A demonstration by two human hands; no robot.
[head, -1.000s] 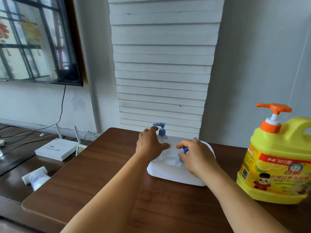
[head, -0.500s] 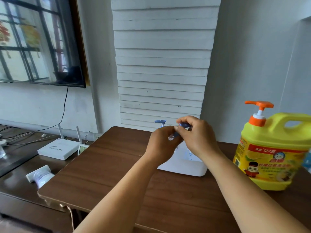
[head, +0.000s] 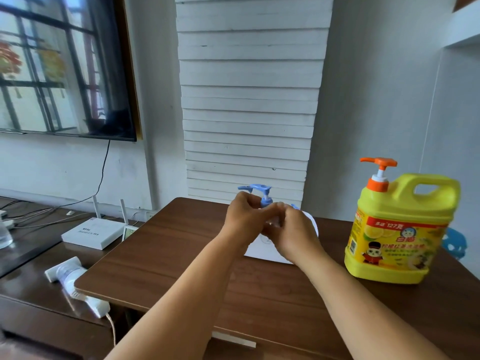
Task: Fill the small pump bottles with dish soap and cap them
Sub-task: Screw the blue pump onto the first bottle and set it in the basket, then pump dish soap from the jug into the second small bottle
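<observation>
My left hand [head: 242,216] and my right hand [head: 293,235] meet above the white tray [head: 262,253] at the middle of the brown table [head: 181,255]. Both curl round a small clear pump bottle [head: 272,222], whose body is mostly hidden by the fingers. Its blue pump head [head: 255,188] sticks up just above my left fingers. The blue tip of a second pump [head: 294,206] peeks out behind my right hand. The big yellow dish soap jug [head: 397,229] with an orange pump stands upright at the right, apart from both hands.
The table's near-left corner sits above a lower dark cabinet [head: 31,294] holding a white router [head: 91,232], a small display, a lying white tube [head: 67,272] and a power strip [head: 91,304]. A television hangs at the left; stacked white boards lean on the wall behind the tray.
Both hands rose from the tray a second ago with a small bottle between them. Since half a second ago they have sunk slightly and closed tighter together.
</observation>
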